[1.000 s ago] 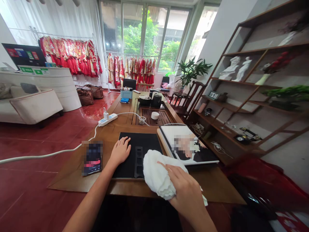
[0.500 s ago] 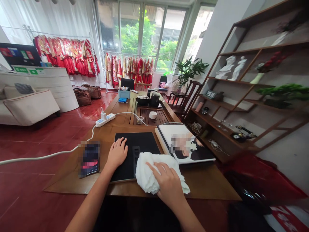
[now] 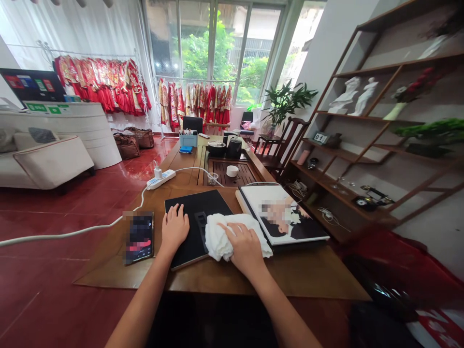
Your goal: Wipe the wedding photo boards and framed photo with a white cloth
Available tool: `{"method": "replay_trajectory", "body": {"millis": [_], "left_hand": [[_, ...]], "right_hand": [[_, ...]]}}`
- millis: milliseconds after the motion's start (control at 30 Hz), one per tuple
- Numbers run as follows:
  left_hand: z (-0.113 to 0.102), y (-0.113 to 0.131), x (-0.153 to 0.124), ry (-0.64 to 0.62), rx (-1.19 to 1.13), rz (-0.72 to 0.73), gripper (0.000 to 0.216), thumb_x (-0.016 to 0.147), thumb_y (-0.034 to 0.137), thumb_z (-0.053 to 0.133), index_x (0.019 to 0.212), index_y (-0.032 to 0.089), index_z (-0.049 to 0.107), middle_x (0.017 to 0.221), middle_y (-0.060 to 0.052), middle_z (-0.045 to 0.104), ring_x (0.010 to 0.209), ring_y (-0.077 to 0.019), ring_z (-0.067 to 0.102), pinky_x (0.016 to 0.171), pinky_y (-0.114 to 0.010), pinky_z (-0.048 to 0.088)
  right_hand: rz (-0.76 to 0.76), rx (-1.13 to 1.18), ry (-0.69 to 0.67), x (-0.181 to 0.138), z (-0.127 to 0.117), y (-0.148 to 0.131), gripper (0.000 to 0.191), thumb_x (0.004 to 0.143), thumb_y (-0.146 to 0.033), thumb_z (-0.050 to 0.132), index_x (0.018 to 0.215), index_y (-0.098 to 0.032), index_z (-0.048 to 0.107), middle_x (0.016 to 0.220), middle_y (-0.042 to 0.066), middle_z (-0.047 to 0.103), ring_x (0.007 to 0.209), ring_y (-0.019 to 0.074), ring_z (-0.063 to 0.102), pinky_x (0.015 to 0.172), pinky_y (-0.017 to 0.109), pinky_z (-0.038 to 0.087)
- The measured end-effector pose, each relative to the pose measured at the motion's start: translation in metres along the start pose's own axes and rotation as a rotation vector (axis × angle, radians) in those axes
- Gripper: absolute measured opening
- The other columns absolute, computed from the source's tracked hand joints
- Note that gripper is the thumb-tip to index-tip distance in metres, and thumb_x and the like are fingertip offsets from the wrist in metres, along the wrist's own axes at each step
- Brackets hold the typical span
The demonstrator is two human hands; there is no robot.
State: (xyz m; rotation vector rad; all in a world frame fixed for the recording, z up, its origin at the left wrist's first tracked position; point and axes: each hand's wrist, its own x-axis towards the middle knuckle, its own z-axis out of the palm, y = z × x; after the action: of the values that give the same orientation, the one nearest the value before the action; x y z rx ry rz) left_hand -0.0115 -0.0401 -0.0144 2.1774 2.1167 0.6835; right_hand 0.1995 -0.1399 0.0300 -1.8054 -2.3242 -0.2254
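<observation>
On the left part of a flat black album or board (image 3: 192, 205) rests my left hand (image 3: 176, 226), its fingers stretched out. My right hand (image 3: 247, 247) holds a bunched white cloth (image 3: 221, 237) over the board's right side, fingers laid across the top of the cloth. The cloth covers that edge of the board, and the palm hides part of the cloth. Just right of the cloth lies a white-and-black photo album (image 3: 286, 232) with a picture on its cover, stacked on another flat item. A lit phone (image 3: 140, 237) is to the left of my left hand.
The wooden table (image 3: 290, 275) carries a white power strip (image 3: 161, 180) with a cable running off to the left. Farther back are a tea tray (image 3: 250, 180), a white cup (image 3: 232, 170), a dark kettle (image 3: 234, 146) and a pen box (image 3: 188, 140). Shelves (image 3: 348, 154) stand at right.
My right hand and the cloth have moved up, away from the table's front edge. The black board has turned, its far end swinging left, with my left hand still on it.
</observation>
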Motion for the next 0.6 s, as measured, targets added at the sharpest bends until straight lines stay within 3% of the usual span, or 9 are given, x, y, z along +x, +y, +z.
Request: {"method": "replay_trajectory", "body": {"millis": [133, 267, 333, 467, 600], "left_hand": [[0.000, 0.002, 0.002, 0.008, -0.011, -0.024, 0.048, 0.091, 0.028, 0.034, 0.137, 0.019, 0.045, 0.145, -0.011, 0.043, 0.138, -0.0264, 0.034, 0.113, -0.047, 0.027], [0.003, 0.003, 0.001, 0.000, -0.033, -0.040, 0.049, 0.090, 0.026, 0.034, 0.136, 0.016, 0.046, 0.144, -0.013, 0.044, 0.139, -0.0276, 0.031, 0.112, -0.049, 0.027], [0.006, 0.001, 0.000, -0.003, -0.050, -0.042, 0.049, 0.090, 0.025, 0.034, 0.136, 0.016, 0.045, 0.144, -0.013, 0.044, 0.138, -0.0272, 0.032, 0.112, -0.049, 0.026], [0.009, -0.008, 0.002, -0.007, -0.095, -0.003, 0.047, 0.091, 0.026, 0.033, 0.136, 0.018, 0.045, 0.143, -0.011, 0.045, 0.135, -0.0243, 0.038, 0.111, -0.046, 0.031], [0.003, -0.025, 0.020, -0.016, -0.131, 0.129, 0.045, 0.092, 0.019, 0.028, 0.132, 0.016, 0.051, 0.140, -0.009, 0.049, 0.132, -0.0189, 0.041, 0.111, -0.037, 0.034]], "right_hand": [[0.012, 0.047, 0.000, 0.013, -0.009, 0.013, 0.060, 0.074, -0.017, 0.057, 0.133, -0.026, 0.050, 0.127, 0.006, 0.057, 0.110, 0.0252, 0.049, 0.088, 0.036, 0.035], [0.012, 0.130, 0.106, 0.022, -0.026, 0.015, 0.052, 0.080, -0.025, 0.054, 0.132, -0.023, 0.051, 0.126, 0.006, 0.058, 0.109, 0.0249, 0.050, 0.090, 0.035, 0.035], [-0.075, 0.167, 0.118, 0.025, -0.032, 0.008, 0.055, 0.080, -0.025, 0.055, 0.135, -0.025, 0.048, 0.127, 0.006, 0.057, 0.111, 0.0244, 0.049, 0.090, 0.035, 0.034], [-0.303, 0.170, 0.018, 0.027, -0.034, -0.011, 0.063, 0.078, -0.022, 0.056, 0.139, -0.030, 0.042, 0.128, 0.004, 0.057, 0.113, 0.0248, 0.048, 0.088, 0.037, 0.034], [-0.391, 0.084, -0.057, 0.025, -0.027, -0.019, 0.064, 0.079, -0.019, 0.054, 0.141, -0.030, 0.040, 0.132, 0.007, 0.053, 0.115, 0.0275, 0.046, 0.088, 0.040, 0.033]]}}
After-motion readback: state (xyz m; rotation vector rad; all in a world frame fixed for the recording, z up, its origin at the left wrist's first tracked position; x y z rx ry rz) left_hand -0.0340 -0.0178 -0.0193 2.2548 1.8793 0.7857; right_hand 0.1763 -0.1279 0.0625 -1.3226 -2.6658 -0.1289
